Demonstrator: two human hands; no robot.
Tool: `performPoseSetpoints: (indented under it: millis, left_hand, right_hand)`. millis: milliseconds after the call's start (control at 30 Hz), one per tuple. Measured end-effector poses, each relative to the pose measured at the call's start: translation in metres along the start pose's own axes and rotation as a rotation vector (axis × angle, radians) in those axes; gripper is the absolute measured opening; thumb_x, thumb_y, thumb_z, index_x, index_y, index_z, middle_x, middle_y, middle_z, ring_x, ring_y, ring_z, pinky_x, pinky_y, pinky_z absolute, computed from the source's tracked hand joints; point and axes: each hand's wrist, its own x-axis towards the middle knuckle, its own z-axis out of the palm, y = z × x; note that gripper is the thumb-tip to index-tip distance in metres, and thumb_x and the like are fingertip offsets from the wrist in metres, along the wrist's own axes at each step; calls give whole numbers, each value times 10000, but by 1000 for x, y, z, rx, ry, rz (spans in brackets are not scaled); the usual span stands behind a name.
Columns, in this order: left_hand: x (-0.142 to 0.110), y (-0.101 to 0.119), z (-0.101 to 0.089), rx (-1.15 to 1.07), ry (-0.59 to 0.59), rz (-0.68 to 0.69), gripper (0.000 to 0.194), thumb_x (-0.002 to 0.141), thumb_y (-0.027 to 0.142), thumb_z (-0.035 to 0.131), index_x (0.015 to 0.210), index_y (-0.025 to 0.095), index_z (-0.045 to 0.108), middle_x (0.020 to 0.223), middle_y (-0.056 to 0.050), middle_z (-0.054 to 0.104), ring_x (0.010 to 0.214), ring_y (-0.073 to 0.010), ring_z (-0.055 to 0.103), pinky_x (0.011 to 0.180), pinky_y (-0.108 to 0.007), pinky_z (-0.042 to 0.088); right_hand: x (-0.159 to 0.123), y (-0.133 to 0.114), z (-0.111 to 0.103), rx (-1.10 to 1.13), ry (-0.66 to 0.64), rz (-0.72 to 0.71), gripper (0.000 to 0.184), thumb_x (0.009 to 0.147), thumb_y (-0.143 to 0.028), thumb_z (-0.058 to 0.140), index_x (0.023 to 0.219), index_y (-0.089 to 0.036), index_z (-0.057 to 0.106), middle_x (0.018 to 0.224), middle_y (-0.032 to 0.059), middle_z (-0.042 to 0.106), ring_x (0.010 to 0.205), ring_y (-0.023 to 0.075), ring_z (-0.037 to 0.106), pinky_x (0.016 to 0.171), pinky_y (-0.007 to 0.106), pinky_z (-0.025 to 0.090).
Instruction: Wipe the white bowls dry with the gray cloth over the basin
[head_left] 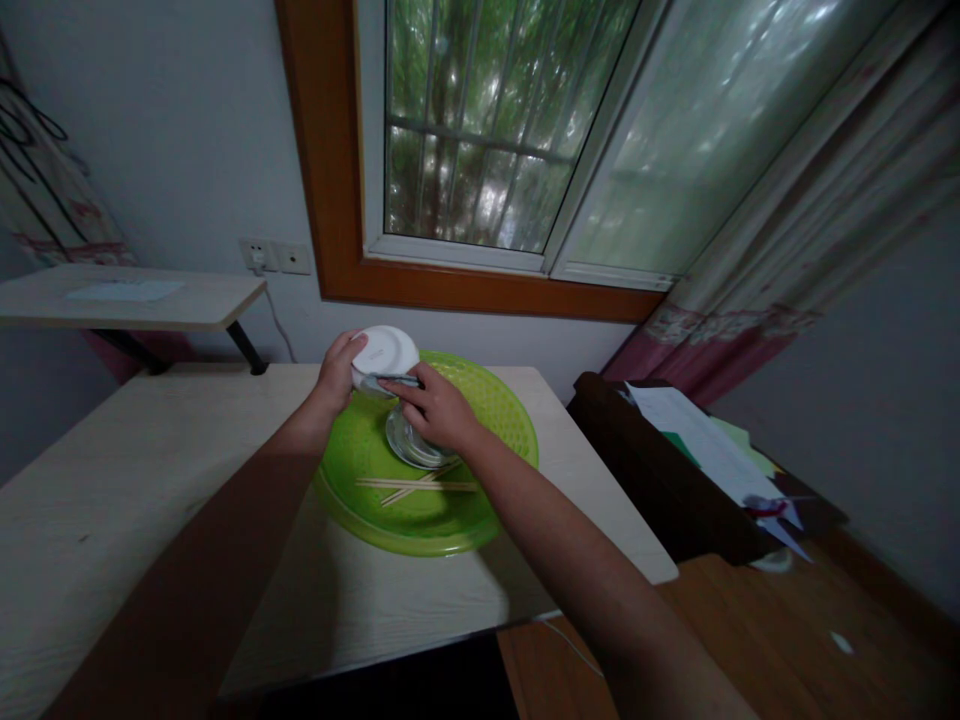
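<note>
My left hand [339,368] grips a small white bowl [385,352] by its rim, tilted with its underside toward me, over the far edge of a round green basket tray [510,420]. My right hand [436,408] is closed round a metal spoon [386,381] whose handle reaches toward the white bowl. Under my right hand a clear glass bowl [409,450] lies in the tray. In front of it wooden chopsticks [415,487] lie crossed on the tray floor.
The tray stands on a pale wooden table [112,480] under a barred window [480,130]. A folding shelf [127,298] juts from the left wall. At the right a dark cabinet [667,480] carries loose papers [697,430], beside a curtain and wooden floor.
</note>
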Motion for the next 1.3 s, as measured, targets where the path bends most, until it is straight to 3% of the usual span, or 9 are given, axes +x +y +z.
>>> performPoseSetpoints:
  millis: [133, 267, 467, 633, 967, 1167, 1300]
  left_hand:
    - [0, 0, 1, -11, -7, -12, 356, 703, 452, 761, 917, 188, 655, 862, -1, 667, 758, -162, 601, 675, -267, 447]
    - [0, 1, 1, -30, -3, -34, 388, 698, 486, 758, 912, 179, 659, 855, -8, 678, 763, -164, 615, 700, -273, 467]
    - [-7, 4, 2, 7, -156, -90, 456, 697, 484, 773, 1016, 166, 704, 863, -28, 711, 786, -185, 648, 716, -283, 495]
    - [-9, 8, 3, -22, -158, -96, 469, 694, 472, 773, 1037, 160, 700, 891, -40, 720, 765, -181, 640, 713, -286, 500]
    - [0, 3, 0, -68, 19, -32, 403, 657, 464, 774, 910, 181, 638, 855, -7, 662, 770, -161, 599, 715, -275, 456]
    - [-6, 8, 4, -109, -68, -74, 399, 655, 443, 788, 926, 179, 660, 854, -3, 674, 747, -149, 605, 681, -261, 461]
    - [-10, 13, 7, -88, -118, -100, 422, 663, 458, 780, 959, 173, 683, 860, -19, 692, 759, -170, 624, 697, -283, 483]
  right_hand:
    - [0, 1, -5, 1, 4, 28, 475, 956, -205, 535, 1402, -325, 649, 1149, 94, 565, 1033, 239, 539, 940, 390, 501]
    - [0, 9, -7, 28, 126, 155, 460, 973, -213, 510, 1407, -283, 646, 1094, 95, 549, 986, 230, 541, 916, 378, 502]
    - [-1, 27, -3, 94, 247, 317, 410, 998, -256, 488, 1370, -230, 660, 1049, 84, 521, 970, 227, 527, 927, 378, 490]
    - [-2, 31, -4, 151, 269, 300, 372, 989, -235, 496, 1293, -218, 709, 998, 66, 512, 948, 219, 529, 903, 370, 492]
    - [-2, 14, -7, 190, 174, 126, 404, 1001, -225, 488, 1353, -281, 679, 1068, 77, 559, 1021, 220, 562, 949, 390, 504]
    - [0, 15, -6, 178, 227, 232, 408, 1033, -303, 480, 1412, -241, 618, 1055, 82, 536, 997, 220, 535, 957, 388, 496]
    - [0, 23, -4, 156, 245, 315, 357, 1048, -305, 448, 1322, -205, 653, 1023, 74, 519, 970, 218, 517, 957, 381, 474]
